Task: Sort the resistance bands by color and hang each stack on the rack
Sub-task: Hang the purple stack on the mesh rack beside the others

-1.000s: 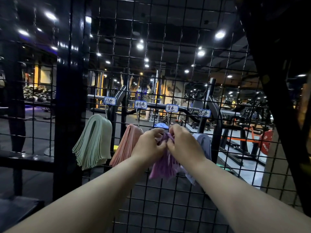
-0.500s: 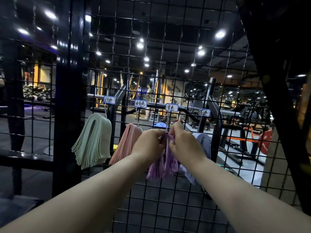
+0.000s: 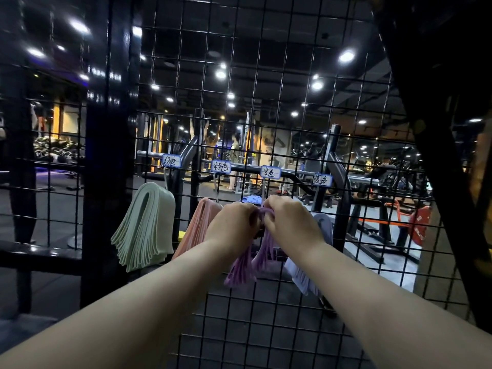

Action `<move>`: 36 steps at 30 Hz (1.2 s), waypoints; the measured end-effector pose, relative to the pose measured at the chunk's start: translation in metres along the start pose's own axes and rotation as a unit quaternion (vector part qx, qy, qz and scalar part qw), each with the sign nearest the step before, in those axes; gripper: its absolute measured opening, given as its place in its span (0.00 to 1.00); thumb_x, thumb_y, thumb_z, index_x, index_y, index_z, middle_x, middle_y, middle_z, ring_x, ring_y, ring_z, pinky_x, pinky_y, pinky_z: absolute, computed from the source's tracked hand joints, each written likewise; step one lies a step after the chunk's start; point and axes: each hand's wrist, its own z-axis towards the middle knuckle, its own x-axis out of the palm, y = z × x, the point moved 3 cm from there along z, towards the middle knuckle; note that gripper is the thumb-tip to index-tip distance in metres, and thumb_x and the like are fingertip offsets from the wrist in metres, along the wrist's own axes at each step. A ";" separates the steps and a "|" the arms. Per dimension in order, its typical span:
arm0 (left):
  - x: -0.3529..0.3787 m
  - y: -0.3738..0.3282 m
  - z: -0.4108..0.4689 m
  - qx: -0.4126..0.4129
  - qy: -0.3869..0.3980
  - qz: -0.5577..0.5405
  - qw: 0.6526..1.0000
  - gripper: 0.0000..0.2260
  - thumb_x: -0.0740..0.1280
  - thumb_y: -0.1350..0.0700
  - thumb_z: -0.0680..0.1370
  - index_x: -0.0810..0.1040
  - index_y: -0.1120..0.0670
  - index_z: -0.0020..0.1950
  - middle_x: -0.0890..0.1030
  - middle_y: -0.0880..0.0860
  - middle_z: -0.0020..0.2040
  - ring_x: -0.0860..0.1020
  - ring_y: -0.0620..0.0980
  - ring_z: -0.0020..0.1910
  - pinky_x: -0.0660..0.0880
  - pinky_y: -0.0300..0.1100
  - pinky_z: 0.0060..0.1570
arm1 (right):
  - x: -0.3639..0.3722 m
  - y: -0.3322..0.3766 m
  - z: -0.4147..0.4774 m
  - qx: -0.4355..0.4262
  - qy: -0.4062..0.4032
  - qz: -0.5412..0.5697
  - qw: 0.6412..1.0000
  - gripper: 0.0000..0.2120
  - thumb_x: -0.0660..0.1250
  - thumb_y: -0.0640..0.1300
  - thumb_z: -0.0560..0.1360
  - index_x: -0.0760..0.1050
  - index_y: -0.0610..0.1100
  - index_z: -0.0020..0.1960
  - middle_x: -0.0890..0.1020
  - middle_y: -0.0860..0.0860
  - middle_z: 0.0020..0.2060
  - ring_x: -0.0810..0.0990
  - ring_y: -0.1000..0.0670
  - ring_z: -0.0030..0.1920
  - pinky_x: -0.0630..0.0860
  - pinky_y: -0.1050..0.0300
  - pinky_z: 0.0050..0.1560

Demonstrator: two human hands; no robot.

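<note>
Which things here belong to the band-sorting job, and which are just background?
Job: purple bands, gripped by left hand and right hand; green bands; pink bands; blue bands; wire rack; colour labels.
Background: gym machines; ceiling lights.

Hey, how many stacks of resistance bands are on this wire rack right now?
4. The green stack is far left, with the pink stack beside it. The purple stack is gripped by the left hand and right hand. The blue stack is rightmost, partly hidden.
</note>
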 end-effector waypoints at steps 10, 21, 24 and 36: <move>0.002 -0.001 -0.010 0.035 -0.023 0.026 0.999 0.12 0.60 0.52 0.84 0.82 0.54 0.55 0.83 0.54 0.51 0.81 0.52 0.47 0.72 0.41 0.41 | 0.009 -0.001 -0.012 0.039 0.002 0.043 0.998 0.06 0.66 0.46 0.79 0.76 0.44 0.52 0.79 0.48 0.46 0.79 0.45 0.44 0.79 0.47 0.42; -0.003 -0.007 -0.008 0.019 -0.001 0.033 0.999 0.09 0.63 0.54 0.80 0.84 0.52 0.50 0.85 0.53 0.45 0.81 0.54 0.42 0.75 0.46 0.39 | 0.006 -0.004 -0.007 0.051 0.017 0.042 0.998 0.07 0.66 0.44 0.78 0.79 0.40 0.46 0.81 0.44 0.43 0.80 0.43 0.44 0.78 0.47 0.44; -0.006 -0.009 -0.008 0.030 0.003 0.036 0.999 0.09 0.64 0.54 0.80 0.84 0.50 0.51 0.84 0.53 0.46 0.81 0.55 0.45 0.75 0.45 0.40 | 0.008 -0.004 -0.009 0.075 0.017 0.058 0.995 0.07 0.67 0.43 0.77 0.80 0.40 0.45 0.83 0.44 0.42 0.80 0.44 0.44 0.77 0.51 0.43; 0.004 -0.004 -0.027 -0.015 0.055 0.031 0.998 0.09 0.63 0.54 0.80 0.79 0.57 0.55 0.84 0.56 0.48 0.82 0.58 0.47 0.78 0.48 0.43 | 0.009 -0.003 -0.020 0.096 0.066 0.088 0.989 0.07 0.67 0.45 0.78 0.72 0.42 0.49 0.79 0.46 0.43 0.77 0.45 0.45 0.74 0.52 0.42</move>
